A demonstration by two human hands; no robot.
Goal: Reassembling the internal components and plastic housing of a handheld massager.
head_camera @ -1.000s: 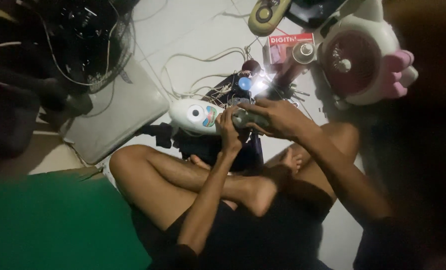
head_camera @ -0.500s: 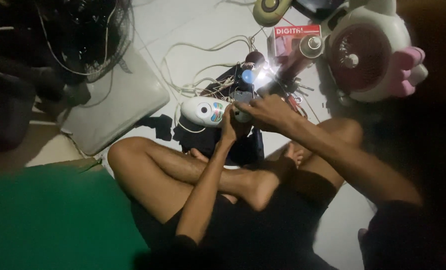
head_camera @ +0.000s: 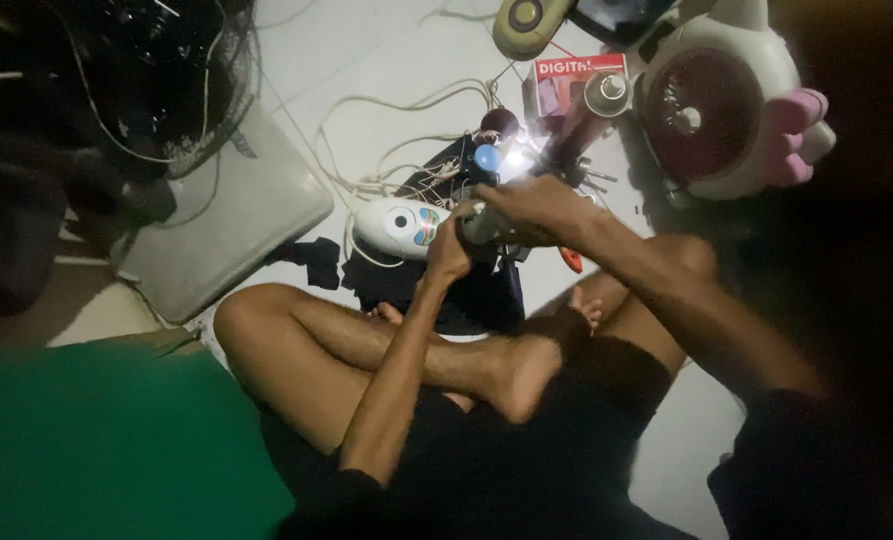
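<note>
Much here is lost in the dark: the right side and the top left corner go nearly black, and a blurred green shape fills the lower left. Both hands meet over the crossed legs; the left hand and right hand are closed around a small grey device, mostly covered by the fingers, so its shape is hard to tell. Just beside it on the floor lies a white oval gadget with a coloured patch. A small lamp glares behind. The floor is pale tile, strewn with white cables, a red box and a white fan with pink ears.
</note>
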